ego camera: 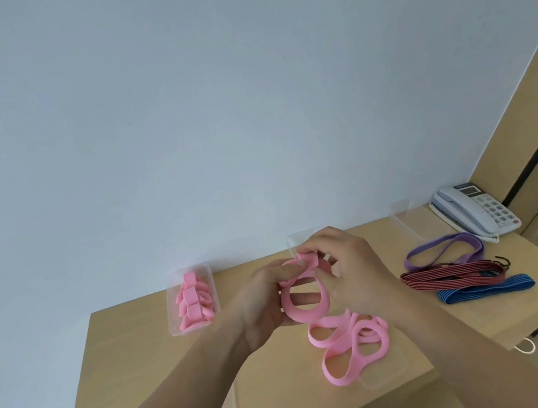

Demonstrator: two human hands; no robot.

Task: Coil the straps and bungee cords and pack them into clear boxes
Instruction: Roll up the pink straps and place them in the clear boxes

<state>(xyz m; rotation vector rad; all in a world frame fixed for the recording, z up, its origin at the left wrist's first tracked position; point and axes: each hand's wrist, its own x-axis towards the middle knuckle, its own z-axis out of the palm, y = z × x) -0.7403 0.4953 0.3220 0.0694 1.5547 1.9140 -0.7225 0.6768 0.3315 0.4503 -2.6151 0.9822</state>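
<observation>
A head-worn view looks down at a light wooden table [138, 367] set against a pale wall. At far left, near the table's back edge, a clear box [174, 321] holds several coiled pink straps [191, 301] packed one beside another. In the middle, raised above the table, the left hand [265, 308] cups a pink strap [307, 317] wound into a ring. Its fingers curl around the ring, and one finger shows through the opening. The right hand [353, 275] meets it from the other side, thumb and fingertips pinching a folded bit of the same strap at the top of the ring. The rest of that strap hangs down and lies in overlapping loops on the table just below the hands. Behind the hands a second clear box [291, 240] is partly hidden, and a third clear box [404, 219] stands farther right. To the right, close together, lie a purple strap [473, 244], a red-and-black striped bungee cord [450, 277] with dark hooks, and a blue strap [487, 289]. A white telephone [479, 209] sits at the far-right back corner.
</observation>
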